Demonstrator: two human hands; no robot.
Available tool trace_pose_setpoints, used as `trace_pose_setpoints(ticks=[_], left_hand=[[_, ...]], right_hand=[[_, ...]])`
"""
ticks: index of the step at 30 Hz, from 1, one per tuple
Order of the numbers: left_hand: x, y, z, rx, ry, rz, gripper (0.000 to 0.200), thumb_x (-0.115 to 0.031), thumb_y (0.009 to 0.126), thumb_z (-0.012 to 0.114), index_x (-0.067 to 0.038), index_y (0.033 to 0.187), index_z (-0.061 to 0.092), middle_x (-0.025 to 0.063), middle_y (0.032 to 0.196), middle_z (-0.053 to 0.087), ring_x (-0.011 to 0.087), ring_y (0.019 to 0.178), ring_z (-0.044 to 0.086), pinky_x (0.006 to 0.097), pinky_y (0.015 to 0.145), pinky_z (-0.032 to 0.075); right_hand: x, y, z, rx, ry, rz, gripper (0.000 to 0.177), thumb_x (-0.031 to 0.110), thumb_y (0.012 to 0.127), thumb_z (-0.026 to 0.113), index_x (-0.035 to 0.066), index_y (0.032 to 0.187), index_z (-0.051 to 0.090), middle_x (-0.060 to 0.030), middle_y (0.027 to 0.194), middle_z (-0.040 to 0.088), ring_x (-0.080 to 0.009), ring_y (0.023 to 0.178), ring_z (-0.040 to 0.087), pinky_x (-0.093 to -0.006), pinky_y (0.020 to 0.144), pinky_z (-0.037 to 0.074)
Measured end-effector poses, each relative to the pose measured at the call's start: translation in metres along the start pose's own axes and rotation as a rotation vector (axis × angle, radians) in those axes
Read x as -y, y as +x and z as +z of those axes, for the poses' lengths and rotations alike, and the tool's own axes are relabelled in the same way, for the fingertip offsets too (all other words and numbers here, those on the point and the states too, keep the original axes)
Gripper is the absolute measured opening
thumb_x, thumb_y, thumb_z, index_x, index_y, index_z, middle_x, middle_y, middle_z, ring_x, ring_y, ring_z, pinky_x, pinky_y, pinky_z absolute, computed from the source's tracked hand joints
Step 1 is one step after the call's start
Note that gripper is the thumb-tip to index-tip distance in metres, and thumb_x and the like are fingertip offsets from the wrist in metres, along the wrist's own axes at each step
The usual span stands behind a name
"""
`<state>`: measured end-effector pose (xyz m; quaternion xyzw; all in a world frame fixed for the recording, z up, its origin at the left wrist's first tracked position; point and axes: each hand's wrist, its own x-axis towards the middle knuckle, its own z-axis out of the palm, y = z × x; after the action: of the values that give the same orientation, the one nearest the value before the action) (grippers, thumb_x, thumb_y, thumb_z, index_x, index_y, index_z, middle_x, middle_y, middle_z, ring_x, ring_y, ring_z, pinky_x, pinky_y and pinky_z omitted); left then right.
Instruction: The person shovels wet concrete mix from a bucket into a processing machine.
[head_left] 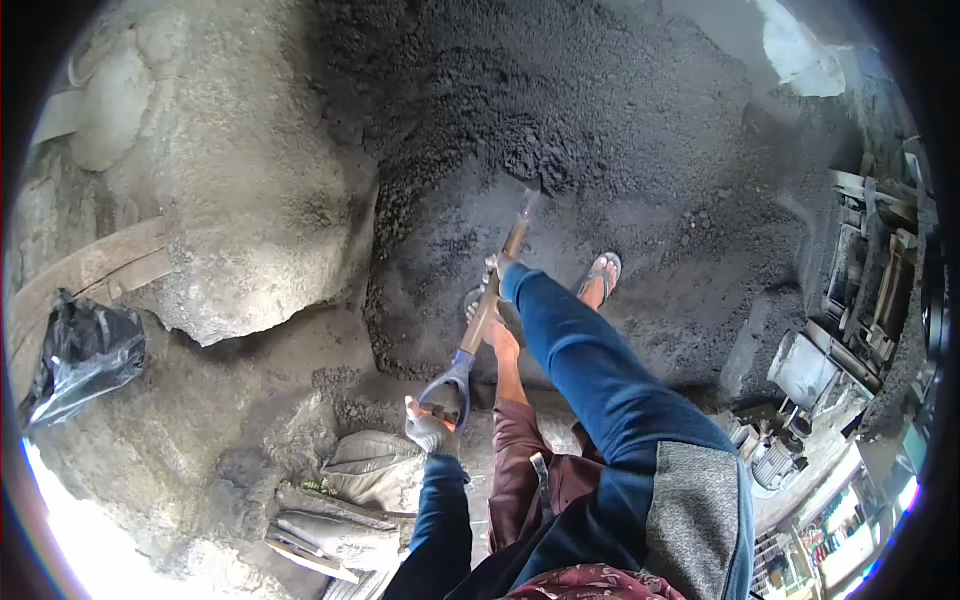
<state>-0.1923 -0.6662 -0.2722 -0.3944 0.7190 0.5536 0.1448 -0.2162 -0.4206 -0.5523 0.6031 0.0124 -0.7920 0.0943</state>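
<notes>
The shovel (pixel 487 312) lies through the middle of the frame, its long axis running aslant from the blue handle (pixel 457 372) at lower centre up and a little right to the blade end in the upper centre. The left hand (pixel 432 430) is wrapped around the handle at the near end, while the right hand (pixel 503 273) grips the shaft farther up, so the right is the nearer of the two to the blade. From the right hand, the blade end lies upward and slightly right, where it meets a dark clump (pixel 535 155) in the loose dark material (pixel 640 110) that spreads over the top of the frame. Dark metal against dark grains makes it hard to tell how much of the blade is covered. The pale rock mass (pixel 240 200) bounds the left side, its edge running down just left of the worked ground; the black bag (pixel 90 350) sits beyond it at far left. Broad open room lies above and to the right of the blade, up to the stacked metal parts (pixel 870 280) at the right edge. The sandalled right foot (pixel 603 278) stands right of the shaft, apart from it, whereas the left foot (pixel 476 306) is close beside the shaft below the right hand.
</notes>
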Motion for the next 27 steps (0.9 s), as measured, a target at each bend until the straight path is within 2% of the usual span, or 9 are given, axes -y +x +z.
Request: trace_pose_setpoints(ticks=[8, 9, 12, 18, 20, 22, 24, 25, 27], left_hand=[[0.027, -0.01, -0.088, 0.08, -0.1, -0.178, 0.051, -0.061, 0.087, 0.063, -0.01, 0.086, 0.056, -0.0021, 0.068, 0.046, 0.0136, 0.057, 0.049, 0.0295, 0.054, 0.044], [0.025, -0.012, -0.092, 0.145, -0.104, -0.199, 0.049, -0.06, 0.087, 0.063, -0.011, 0.085, 0.054, -0.0027, 0.068, 0.046, 0.0129, 0.058, 0.049, 0.0299, 0.054, 0.045], [0.022, -0.001, -0.123, 0.29, 0.076, -0.212, 0.047, -0.059, 0.088, 0.062, -0.015, 0.076, 0.048, -0.004, 0.067, 0.045, 0.0109, 0.056, 0.047, 0.0306, 0.055, 0.045], [-0.049, -0.074, -0.011, 0.584, 0.128, -0.335, 0.058, -0.07, 0.088, 0.05, -0.016, 0.068, 0.045, 0.0017, 0.051, 0.043, 0.0167, 0.042, 0.042, 0.0334, 0.04, 0.035], [-0.09, -0.122, 0.055, 0.734, 0.145, -0.204, 0.058, -0.07, 0.09, 0.047, -0.016, 0.069, 0.046, 0.001, 0.051, 0.04, 0.017, 0.042, 0.041, 0.0318, 0.04, 0.036], [-0.135, -0.171, 0.121, 0.836, 0.127, -0.094, 0.054, -0.069, 0.09, 0.049, -0.018, 0.072, 0.048, -0.0002, 0.053, 0.039, 0.0147, 0.043, 0.04, 0.0295, 0.041, 0.035], [-0.193, -0.239, 0.185, 0.993, 0.047, 0.165, 0.053, -0.066, 0.089, 0.055, -0.015, 0.076, 0.05, -0.0022, 0.059, 0.042, 0.012, 0.048, 0.043, 0.0275, 0.042, 0.036], [-0.218, -0.29, 0.221, 0.999, -0.123, 0.565, 0.052, -0.064, 0.091, 0.054, -0.013, 0.078, 0.051, -0.0015, 0.061, 0.045, 0.0124, 0.049, 0.045, 0.0282, 0.046, 0.04], [-0.291, -0.384, 0.244, 1.358, -0.113, 0.682, 0.054, -0.058, 0.095, 0.053, -0.006, 0.08, 0.051, 0.002, 0.062, 0.047, 0.014, 0.05, 0.048, 0.03, 0.05, 0.044]], right_hand=[[-0.052, -0.124, -0.021, 0.073, 0.341, -0.077, 0.033, 0.027, 0.099, 0.045, 0.015, 0.069, 0.052, -0.006, 0.058, 0.051, -0.0257, 0.051, 0.054, -0.0462, 0.051, 0.048], [-0.061, -0.103, -0.035, -0.237, 0.188, -0.342, 0.022, 0.02, 0.096, 0.054, 0.009, 0.078, 0.061, -0.0038, 0.066, 0.058, -0.0172, 0.055, 0.054, -0.0366, 0.052, 0.046], [-0.051, -0.148, -0.071, -0.274, 0.257, -0.279, 0.013, 0.02, 0.096, 0.05, 0.013, 0.086, 0.055, -0.004, 0.067, 0.056, -0.0244, 0.051, 0.053, -0.0457, 0.045, 0.045], [0.029, -0.303, -0.132, 0.159, 0.564, -0.635, 0.025, 0.038, 0.095, 0.049, 0.015, 0.087, 0.054, -0.0036, 0.074, 0.057, -0.0269, 0.06, 0.055, -0.0478, 0.057, 0.046], [0.089, -0.372, -0.131, 0.157, 0.587, -0.835, 0.028, 0.041, 0.096, 0.046, 0.016, 0.088, 0.054, -0.0036, 0.078, 0.058, -0.0283, 0.063, 0.056, -0.0496, 0.06, 0.046], [0.166, -0.405, -0.153, 0.587, 0.587, -1.043, 0.025, 0.04, 0.095, 0.047, 0.016, 0.094, 0.053, -0.0042, 0.088, 0.059, -0.0278, 0.076, 0.058, -0.049, 0.066, 0.046], [0.225, -0.562, -0.125, 0.318, 0.254, -1.358, 0.012, 0.025, 0.094, 0.05, 0.013, 0.094, 0.05, -0.0023, 0.092, 0.053, -0.0221, 0.084, 0.055, -0.0441, 0.069, 0.048], [0.26, -0.61, -0.125, 0.511, 0.537, -1.229, 0.016, 0.029, 0.097, 0.049, 0.014, 0.094, 0.051, -0.0023, 0.086, 0.052, -0.0225, 0.08, 0.053, -0.0448, 0.069, 0.046], [0.303, -0.736, -0.116, 0.572, 0.687, -1.328, 0.025, 0.027, 0.098, 0.052, 0.016, 0.076, 0.05, -0.0009, 0.062, 0.045, -0.0215, 0.059, 0.049, -0.0436, 0.064, 0.046]])
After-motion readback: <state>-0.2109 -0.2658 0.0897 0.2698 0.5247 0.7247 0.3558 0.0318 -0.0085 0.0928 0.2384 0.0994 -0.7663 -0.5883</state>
